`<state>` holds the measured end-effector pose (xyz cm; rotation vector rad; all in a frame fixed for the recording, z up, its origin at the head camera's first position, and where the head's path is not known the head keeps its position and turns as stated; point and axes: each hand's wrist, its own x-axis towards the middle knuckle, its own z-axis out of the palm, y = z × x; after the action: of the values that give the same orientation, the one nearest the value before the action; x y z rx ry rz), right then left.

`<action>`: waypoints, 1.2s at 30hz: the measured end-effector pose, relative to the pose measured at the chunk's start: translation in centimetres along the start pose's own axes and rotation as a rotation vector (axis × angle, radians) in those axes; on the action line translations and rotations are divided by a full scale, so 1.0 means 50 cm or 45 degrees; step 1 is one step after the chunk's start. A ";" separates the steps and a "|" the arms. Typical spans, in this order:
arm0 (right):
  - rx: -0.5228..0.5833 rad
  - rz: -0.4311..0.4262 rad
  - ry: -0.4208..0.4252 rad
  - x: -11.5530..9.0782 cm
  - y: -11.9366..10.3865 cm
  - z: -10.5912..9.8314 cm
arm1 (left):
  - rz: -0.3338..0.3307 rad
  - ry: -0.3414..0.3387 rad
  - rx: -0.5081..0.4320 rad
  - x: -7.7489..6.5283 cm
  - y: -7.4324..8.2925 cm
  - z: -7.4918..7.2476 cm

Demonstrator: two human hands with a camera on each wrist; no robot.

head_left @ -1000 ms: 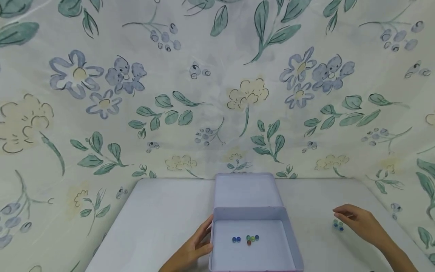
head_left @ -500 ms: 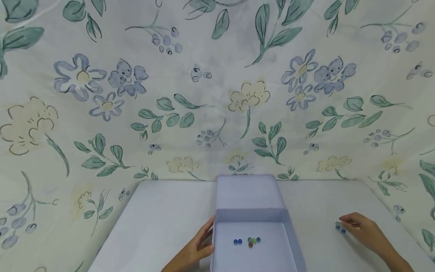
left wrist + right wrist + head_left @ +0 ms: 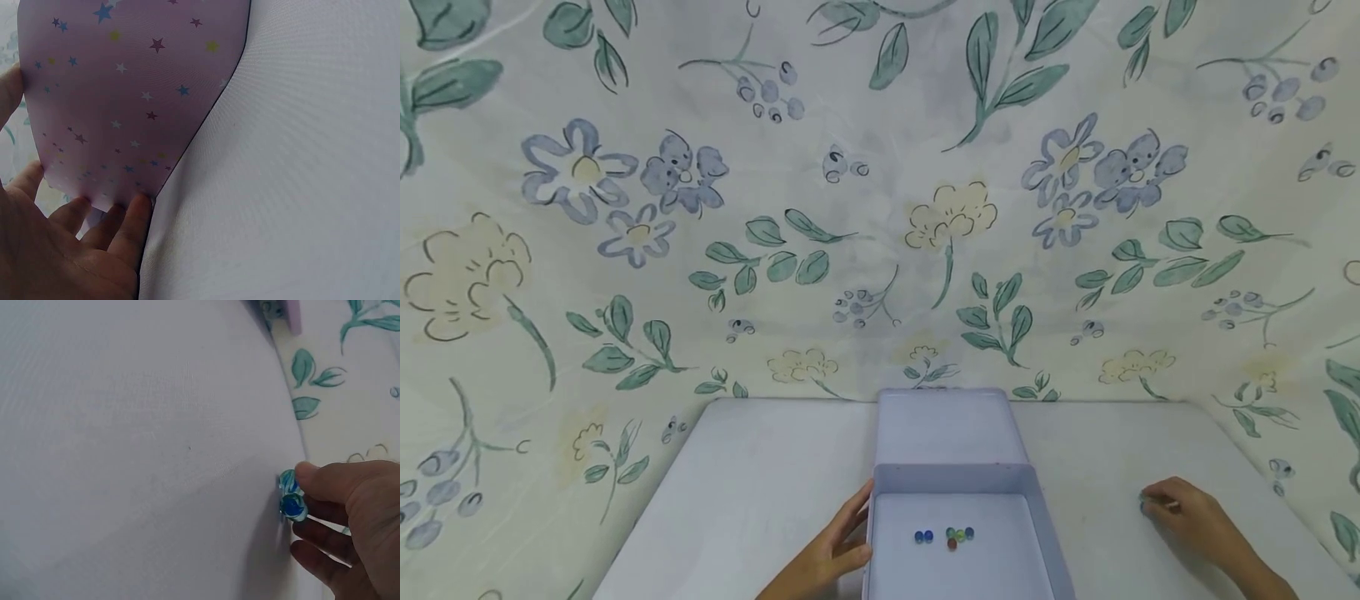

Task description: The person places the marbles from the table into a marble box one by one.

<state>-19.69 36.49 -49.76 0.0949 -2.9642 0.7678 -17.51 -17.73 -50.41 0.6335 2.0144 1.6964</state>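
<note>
An open pale lilac box (image 3: 1051, 533) stands at the front middle of the table in the head view. My left hand (image 3: 823, 550) rests against its left side; the left wrist view shows the fingertips (image 3: 134, 215) touching the star-printed outer wall (image 3: 112, 100). Right of the box, my right hand (image 3: 1198, 523) has its thumb and fingers gathered around glass marbles (image 3: 294, 506). Two blue-green marbles show in the right wrist view, low at the table surface; the fingers may hide others. Inside the box lie two blue marbles (image 3: 923, 537) and a small cluster with a brown marble (image 3: 952, 544).
The box's lid (image 3: 951, 427) lies folded back behind it. A white table (image 3: 760, 467) extends to both sides. Beyond its far edge hangs a floral-patterned cloth (image 3: 880, 208).
My right hand has moved down and toward me onto the marbles on the table, and its fingers have closed around them. My left hand stays at the box.
</note>
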 end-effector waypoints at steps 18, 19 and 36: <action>-0.073 -0.039 0.071 0.007 0.000 0.014 | 0.050 -0.058 -0.033 0.000 -0.001 0.000; -0.070 -0.036 0.067 0.009 0.000 0.014 | 0.049 -0.056 -0.032 0.000 -0.002 -0.001; -0.013 0.110 -0.136 0.025 0.001 0.016 | -0.065 -0.024 -0.220 0.013 -0.033 -0.001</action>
<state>-21.01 36.10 -50.35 0.0072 -3.0912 0.7816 -18.16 -17.64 -52.04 0.5326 1.8307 1.8027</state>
